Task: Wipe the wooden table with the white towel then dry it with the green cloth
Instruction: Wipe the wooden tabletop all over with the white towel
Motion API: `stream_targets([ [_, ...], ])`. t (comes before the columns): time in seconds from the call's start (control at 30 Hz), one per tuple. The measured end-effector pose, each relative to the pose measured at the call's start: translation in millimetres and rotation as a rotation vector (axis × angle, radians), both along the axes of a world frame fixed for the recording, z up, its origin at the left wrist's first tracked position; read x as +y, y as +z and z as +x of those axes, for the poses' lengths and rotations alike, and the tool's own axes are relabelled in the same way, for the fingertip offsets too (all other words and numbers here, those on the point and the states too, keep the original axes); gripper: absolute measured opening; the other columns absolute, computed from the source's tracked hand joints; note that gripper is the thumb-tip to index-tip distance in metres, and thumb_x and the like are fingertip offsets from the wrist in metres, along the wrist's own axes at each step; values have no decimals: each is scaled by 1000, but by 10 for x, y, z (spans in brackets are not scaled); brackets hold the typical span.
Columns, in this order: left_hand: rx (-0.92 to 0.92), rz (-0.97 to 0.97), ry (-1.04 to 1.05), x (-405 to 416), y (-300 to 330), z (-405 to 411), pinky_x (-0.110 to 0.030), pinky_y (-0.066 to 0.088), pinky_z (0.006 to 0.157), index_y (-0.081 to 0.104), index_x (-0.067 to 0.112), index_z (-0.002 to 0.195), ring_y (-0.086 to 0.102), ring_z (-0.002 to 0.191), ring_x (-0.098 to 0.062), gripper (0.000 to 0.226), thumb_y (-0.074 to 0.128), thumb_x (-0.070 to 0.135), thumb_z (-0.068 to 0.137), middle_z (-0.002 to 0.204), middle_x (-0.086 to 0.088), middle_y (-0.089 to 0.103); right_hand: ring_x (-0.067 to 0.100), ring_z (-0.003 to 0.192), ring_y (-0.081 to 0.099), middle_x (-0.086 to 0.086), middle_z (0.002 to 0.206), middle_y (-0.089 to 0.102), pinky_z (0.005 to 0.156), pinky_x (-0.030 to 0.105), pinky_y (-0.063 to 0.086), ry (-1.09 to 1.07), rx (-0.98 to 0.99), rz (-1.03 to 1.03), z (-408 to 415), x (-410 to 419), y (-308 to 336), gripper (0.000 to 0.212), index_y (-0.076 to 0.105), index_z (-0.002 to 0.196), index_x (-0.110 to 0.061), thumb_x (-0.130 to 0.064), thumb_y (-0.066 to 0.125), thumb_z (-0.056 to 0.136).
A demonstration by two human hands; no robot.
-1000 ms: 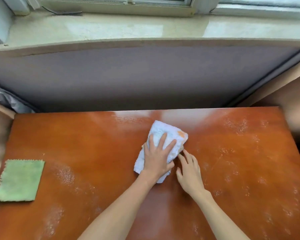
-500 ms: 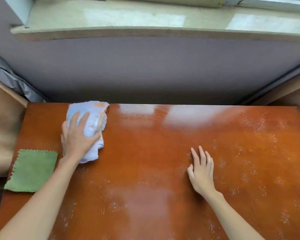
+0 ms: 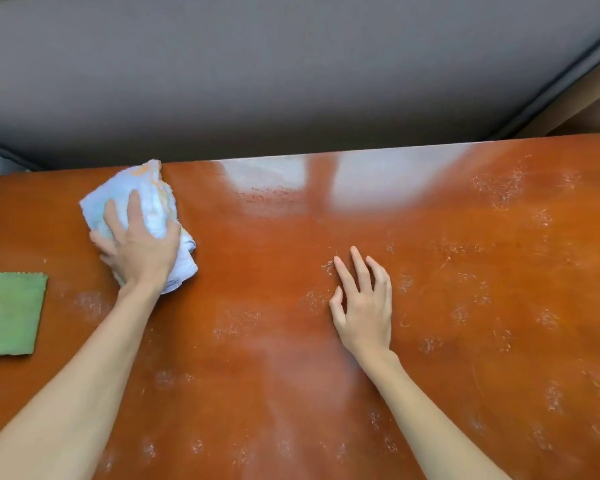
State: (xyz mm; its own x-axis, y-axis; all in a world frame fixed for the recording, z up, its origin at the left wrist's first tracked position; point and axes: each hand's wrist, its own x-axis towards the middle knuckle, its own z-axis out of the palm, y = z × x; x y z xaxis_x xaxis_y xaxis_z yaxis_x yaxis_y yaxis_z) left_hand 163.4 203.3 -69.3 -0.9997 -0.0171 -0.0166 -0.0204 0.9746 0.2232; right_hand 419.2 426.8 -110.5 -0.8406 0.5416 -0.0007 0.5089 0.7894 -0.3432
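Left hand: flat, pressing the soft, limp towel.
Right hand: spread, empty, on the surface.

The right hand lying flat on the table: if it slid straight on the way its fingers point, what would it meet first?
Nothing but table, it seems. The right hand points toward the wooden table's far edge, over white smears; beyond that is the grey wall.

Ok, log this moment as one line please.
phase: wiping | left hand: pressing white towel, far-left table | right hand: flat, empty | green cloth: untouched | droplets remain
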Motion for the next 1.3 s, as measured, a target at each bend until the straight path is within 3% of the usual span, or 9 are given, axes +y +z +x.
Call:
stream_targets([
  [0.17,24,14,-242,1072,-8,786,-57,41,97,37,33,149,31,134,-44,68,49,53,85,158,-6,30,25,143,35,2,156,40,122,42,21,37,84,-157,42,85,24,49,53,142,-21,-20,48,93],
  [0.3,29,24,-505,2015,-16,1487,-49,43,87,50,35,142,41,129,-48,69,57,52,75,152,-6,44,24,140,38,2,150,48,118,39,31,100,104,-226,226,502,105,51,56,136,-13,-13,52,86],
  [0.4,-35,19,-581,2562,15,1934,-52,45,87,49,36,143,41,129,-51,74,61,52,72,153,-5,42,31,135,41,11,144,52,115,43,32,17,107,-201,464,1021,114,46,60,125,-3,-8,54,80],
  [0.5,-75,19,-572,2795,30,2133,-54,44,87,48,37,144,40,130,-51,71,58,53,75,154,-4,42,33,136,39,13,146,49,115,47,33,67,68,-157,632,1386,143,51,57,131,-5,-8,55,81],
  [0.63,-68,51,-628,2664,19,2036,-51,47,84,48,38,143,41,130,-46,74,63,54,72,153,-2,43,26,139,38,6,150,45,117,37,28,110,28,-130,655,1501,115,48,54,137,-11,-18,42,91],
  [0.8,-2,81,-645,2196,-59,1464,-46,49,84,51,36,141,43,132,-39,77,69,52,68,151,0,46,27,136,40,6,149,47,112,42,35,96,-14,-39,651,1470,55,49,55,136,-13,-22,38,91],
  [0.93,69,87,-439,1543,-57,794,-46,47,89,51,36,141,40,133,-37,71,60,55,73,151,1,45,29,136,40,6,149,47,113,46,36,79,-1,-27,638,1451,15,49,56,136,-12,-16,45,89],
  [1.1,49,56,-217,712,-19,128,-48,43,96,43,35,146,38,131,-38,71,66,49,80,155,-1,37,28,136,40,6,147,49,112,45,35,65,65,-18,638,1452,8,50,57,135,-11,-17,42,88],
  [1.3,60,49,-22,450,-59,37,-54,39,100,35,33,149,33,134,-42,68,60,49,88,158,-4,30,26,137,39,5,148,48,114,42,33,80,59,-20,640,1466,-3,50,55,137,-14,-16,45,88],
])
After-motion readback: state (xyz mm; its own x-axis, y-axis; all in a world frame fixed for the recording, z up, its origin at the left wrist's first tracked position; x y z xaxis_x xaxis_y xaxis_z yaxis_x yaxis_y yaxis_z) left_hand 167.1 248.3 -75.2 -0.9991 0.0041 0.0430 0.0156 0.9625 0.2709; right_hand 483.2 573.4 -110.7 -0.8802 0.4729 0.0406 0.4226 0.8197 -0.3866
